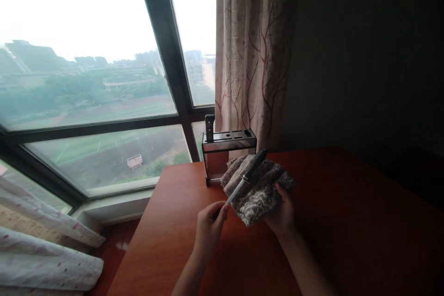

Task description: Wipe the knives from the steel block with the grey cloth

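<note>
My left hand [211, 224] pinches the lower tip of a honing steel [237, 192], which has a slim grey rod, a small guard and a dark handle [257, 163]. The steel slants up to the right across a folded grey-brown fluffy cloth [258, 199]. My right hand [282, 212] grips the cloth from its right side, thumb on top and the other fingers hidden beneath. Just behind the cloth stands a metal-framed knife holder [229, 141] with slots in its top. One black-handled knife [209, 127] is upright in its left end; its blade cannot be made out.
Both hands are above a reddish-brown wooden table [173, 222], whose left edge runs beside the window [104, 134]. A patterned curtain [253, 55] hangs behind the holder, and another pale curtain [48, 259] lies at lower left. The right side is dark.
</note>
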Demonstrator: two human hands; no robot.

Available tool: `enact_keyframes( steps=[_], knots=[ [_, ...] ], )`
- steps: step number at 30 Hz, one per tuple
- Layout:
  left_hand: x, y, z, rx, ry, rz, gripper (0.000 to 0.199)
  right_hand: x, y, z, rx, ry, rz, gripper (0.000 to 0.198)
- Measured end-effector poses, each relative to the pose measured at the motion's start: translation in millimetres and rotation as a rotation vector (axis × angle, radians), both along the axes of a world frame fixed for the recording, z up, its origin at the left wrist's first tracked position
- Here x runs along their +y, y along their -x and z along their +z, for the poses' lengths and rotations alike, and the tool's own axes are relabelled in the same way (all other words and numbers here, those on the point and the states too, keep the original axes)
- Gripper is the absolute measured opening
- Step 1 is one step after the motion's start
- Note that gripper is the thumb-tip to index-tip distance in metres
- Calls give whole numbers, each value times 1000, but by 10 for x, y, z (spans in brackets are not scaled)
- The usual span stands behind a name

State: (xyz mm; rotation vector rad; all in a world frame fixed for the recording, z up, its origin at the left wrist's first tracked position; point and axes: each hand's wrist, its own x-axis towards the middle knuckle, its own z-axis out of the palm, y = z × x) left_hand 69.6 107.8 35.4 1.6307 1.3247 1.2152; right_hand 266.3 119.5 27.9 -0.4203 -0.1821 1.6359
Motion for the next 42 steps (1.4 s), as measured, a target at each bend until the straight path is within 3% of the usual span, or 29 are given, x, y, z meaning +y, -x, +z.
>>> enact_keyframes(
  steps=[13, 22, 34, 42],
  knots=[
    [-7, -31, -69, -346, 264, -123, 44, 35, 77, -39, -52, 41, -47, 37],
    [9, -3, -28, -426, 274, -90, 44, 43, 46, -48, -56, 47, -68, 38],
    [20, -9, -88, -14, 90, -231, 28, -1, -5, 2, 5, 0, -83, 36],
    [25, -7, -93, -26, 133, -241, 31, -108, -56, -95, -50, -34, -12, 45]
  ],
)
